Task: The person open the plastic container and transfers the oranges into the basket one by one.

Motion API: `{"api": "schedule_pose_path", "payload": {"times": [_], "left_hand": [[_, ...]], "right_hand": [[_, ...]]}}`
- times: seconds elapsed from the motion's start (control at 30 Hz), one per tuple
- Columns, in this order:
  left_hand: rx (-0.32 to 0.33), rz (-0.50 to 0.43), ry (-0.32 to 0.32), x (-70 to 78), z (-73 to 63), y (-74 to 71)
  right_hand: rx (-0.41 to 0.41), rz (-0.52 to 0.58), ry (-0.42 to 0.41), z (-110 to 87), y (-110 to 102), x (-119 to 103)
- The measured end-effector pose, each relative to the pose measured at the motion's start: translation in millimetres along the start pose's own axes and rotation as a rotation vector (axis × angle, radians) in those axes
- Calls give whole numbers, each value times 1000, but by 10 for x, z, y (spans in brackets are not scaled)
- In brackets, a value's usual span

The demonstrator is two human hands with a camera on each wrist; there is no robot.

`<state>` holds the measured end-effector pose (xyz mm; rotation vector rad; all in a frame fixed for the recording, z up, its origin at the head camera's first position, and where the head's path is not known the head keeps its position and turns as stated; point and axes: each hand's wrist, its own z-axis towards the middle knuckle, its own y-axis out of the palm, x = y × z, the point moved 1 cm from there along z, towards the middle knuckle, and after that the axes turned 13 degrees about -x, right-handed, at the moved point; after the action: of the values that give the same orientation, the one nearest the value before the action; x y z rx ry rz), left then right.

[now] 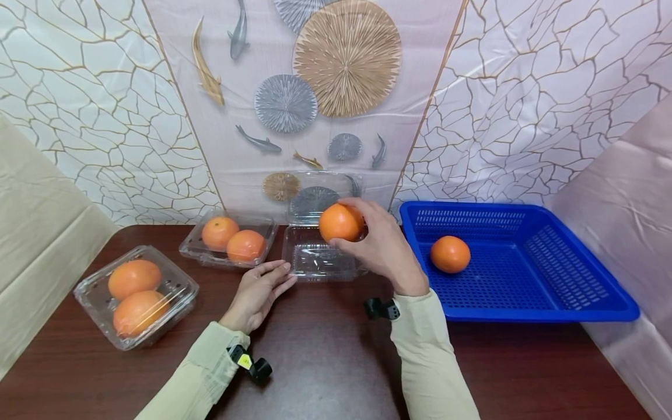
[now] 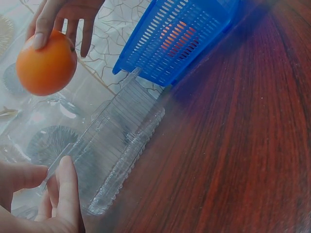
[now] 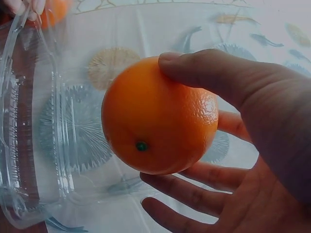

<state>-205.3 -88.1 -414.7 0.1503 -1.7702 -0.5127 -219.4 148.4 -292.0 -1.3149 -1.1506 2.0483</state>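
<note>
My right hand (image 1: 387,248) holds an orange (image 1: 338,223) between thumb and fingers, above an open clear plastic clamshell box (image 1: 321,265). In the right wrist view the green stem spot of this orange (image 3: 131,116) shows. The box's lid (image 1: 301,216) stands raised at the back, against the patterned backdrop. At the box's front left corner is my left hand (image 1: 257,294); the left wrist view shows its thumb and finger pinching the rim of the clear box (image 2: 114,141). No fruit is visible inside this box.
Two closed clear boxes, one at the back left (image 1: 270,236) and one nearer (image 1: 181,291), hold two oranges each. A blue plastic basket (image 1: 525,315) on the right contains one orange (image 1: 450,254). The backdrop rises behind the brown table (image 1: 315,361).
</note>
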Motion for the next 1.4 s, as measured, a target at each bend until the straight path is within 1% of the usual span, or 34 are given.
{"api": "schedule_pose_path", "payload": {"times": [0.27,0.9,1.23,1.4], "left_hand": [[-2,1,-1,5,-5,3],[-7,3,-7,5,-14,2],[-12,-5,9,-14,-26,-2],[-10,-1,0,-9,-19,2]], "right_hand": [[3,3,21,-47,-85,5],[51,-11,18,-175,-287,28],[95,-2,56,-237,-389,70],[112,12,73,-279,-446,108]]}}
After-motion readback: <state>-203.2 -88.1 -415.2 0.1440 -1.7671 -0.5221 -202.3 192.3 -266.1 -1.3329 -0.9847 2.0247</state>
